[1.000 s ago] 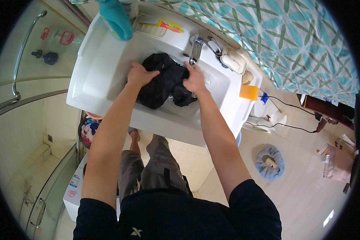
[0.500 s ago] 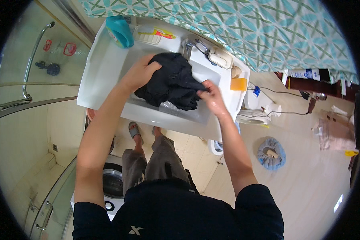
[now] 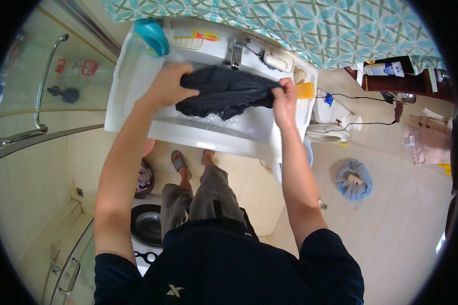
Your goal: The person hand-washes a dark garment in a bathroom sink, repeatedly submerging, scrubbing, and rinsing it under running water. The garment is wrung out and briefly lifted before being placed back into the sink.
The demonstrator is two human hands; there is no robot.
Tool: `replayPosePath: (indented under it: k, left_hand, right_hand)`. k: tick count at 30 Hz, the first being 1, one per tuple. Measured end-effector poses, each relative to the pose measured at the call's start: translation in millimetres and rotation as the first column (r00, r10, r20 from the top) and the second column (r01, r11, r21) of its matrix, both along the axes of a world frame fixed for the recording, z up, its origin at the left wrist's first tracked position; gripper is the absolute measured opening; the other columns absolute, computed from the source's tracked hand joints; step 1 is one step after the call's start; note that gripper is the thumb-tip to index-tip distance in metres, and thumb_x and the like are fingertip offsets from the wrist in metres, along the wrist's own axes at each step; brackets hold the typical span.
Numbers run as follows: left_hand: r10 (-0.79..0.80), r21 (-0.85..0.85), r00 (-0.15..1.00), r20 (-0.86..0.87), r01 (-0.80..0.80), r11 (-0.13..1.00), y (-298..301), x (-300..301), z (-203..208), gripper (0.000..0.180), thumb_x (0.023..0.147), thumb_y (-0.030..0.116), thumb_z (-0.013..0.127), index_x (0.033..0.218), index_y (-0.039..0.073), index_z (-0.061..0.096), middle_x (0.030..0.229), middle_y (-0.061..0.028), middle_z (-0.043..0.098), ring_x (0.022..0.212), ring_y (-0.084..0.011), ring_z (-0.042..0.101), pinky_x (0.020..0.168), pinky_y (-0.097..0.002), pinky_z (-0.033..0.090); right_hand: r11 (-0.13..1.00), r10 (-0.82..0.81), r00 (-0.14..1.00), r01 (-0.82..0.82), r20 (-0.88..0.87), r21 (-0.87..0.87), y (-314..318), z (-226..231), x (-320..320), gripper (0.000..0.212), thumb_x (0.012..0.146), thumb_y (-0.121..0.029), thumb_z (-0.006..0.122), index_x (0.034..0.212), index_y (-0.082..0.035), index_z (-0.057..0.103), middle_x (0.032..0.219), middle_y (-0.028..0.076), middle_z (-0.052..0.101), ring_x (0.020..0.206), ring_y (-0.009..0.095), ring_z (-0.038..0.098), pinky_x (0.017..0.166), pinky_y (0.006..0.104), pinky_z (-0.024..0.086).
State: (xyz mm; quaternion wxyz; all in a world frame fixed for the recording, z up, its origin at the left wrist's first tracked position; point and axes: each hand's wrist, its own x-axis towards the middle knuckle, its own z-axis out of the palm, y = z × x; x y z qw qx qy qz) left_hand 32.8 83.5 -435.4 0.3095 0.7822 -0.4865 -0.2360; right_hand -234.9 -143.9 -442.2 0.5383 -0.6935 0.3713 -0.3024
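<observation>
A wet black garment (image 3: 224, 90) is stretched sideways above the white sink (image 3: 137, 109), its lower edge hanging at the sudsy water. My left hand (image 3: 169, 86) grips its left end, the thumb in front and the fingers behind. At the other end my right hand (image 3: 285, 99) pinches the garment's right corner. The cloth's exact kind does not show. Just beyond it stands the chrome faucet (image 3: 235, 55).
A teal bottle (image 3: 151, 37) and a soap tray with a yellow-red brush (image 3: 197, 36) line the sink's back left. A soap dish (image 3: 279, 59) and an orange block (image 3: 305, 91) sit at the right. A blue fluffy ring-shaped thing (image 3: 353, 179) lies on the floor.
The garment went from a bunched heap to a stretched sheet. My right hand moved right and away from me; my left hand shifted slightly left.
</observation>
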Motion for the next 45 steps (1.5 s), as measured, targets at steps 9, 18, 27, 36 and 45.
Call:
replayPosePath:
  k: [9,18,27,36,45]
  left_hand:
    - [-0.065,0.153,0.913,0.402,0.003,0.988,20,-65,-156,0.073,0.083,0.070,0.072,0.149,0.042,0.057,0.162,-0.0125,0.039,0.149,-0.0487,0.033,0.114,-0.0789,0.023]
    - [-0.153,0.377,0.960,0.234,0.055,0.924,-62,-65,-203,0.087,0.078,0.070,0.076,0.157,0.049,0.046,0.171,-0.0143,0.029,0.156,-0.0498,0.021,0.119,-0.0821,0.010]
    - [0.014,0.380,0.966,0.259,-0.115,0.918,-138,-21,-219,0.059,0.101,0.062,0.058,0.143,0.022,0.065,0.133,-0.0105,0.071,0.129,-0.0329,0.062,0.114,-0.0592,0.042]
    - [0.207,0.091,0.948,-0.241,-0.190,0.978,-85,-11,-152,0.067,0.072,0.053,0.089,0.119,0.008,0.078,0.121,-0.0159,0.073,0.117,-0.0348,0.067,0.101,-0.0443,0.053]
    - [0.229,-0.039,0.972,0.059,-0.227,0.973,-14,-38,-145,0.068,0.080,0.043,0.089,0.140,0.022,0.064,0.155,-0.0161,0.047,0.141,-0.0431,0.046,0.117,-0.0542,0.038]
  right_hand:
    - [0.786,0.041,0.711,-0.457,-0.702,-0.417,58,-171,-8,0.065,0.084,-0.043,0.080,0.143,-0.024,0.062,0.156,0.015,0.045,0.136,0.037,0.046,0.112,0.0617,0.036]
    - [0.598,-0.055,0.097,-0.794,-0.994,-0.110,22,-213,39,0.077,0.082,-0.053,0.078,0.150,-0.020,0.059,0.168,0.020,0.032,0.153,0.050,0.026,0.118,0.0805,0.015]
    - [0.684,-0.165,0.237,-0.672,-0.957,-0.284,-5,-216,71,0.053,0.082,-0.021,0.080,0.133,-0.011,0.067,0.122,0.013,0.064,0.127,0.038,0.056,0.106,0.0620,0.042]
    - [0.984,0.120,0.908,-0.055,-0.400,0.171,-3,-147,45,0.022,0.087,-0.005,0.076,0.106,-0.002,0.065,0.095,0.007,0.073,0.087,0.015,0.068,0.082,0.0327,0.056]
    - [0.971,0.156,0.918,-0.210,-0.364,-0.115,28,-152,-10,0.042,0.079,-0.017,0.092,0.111,-0.004,0.068,0.111,0.008,0.062,0.108,0.023,0.061,0.091,0.0391,0.051]
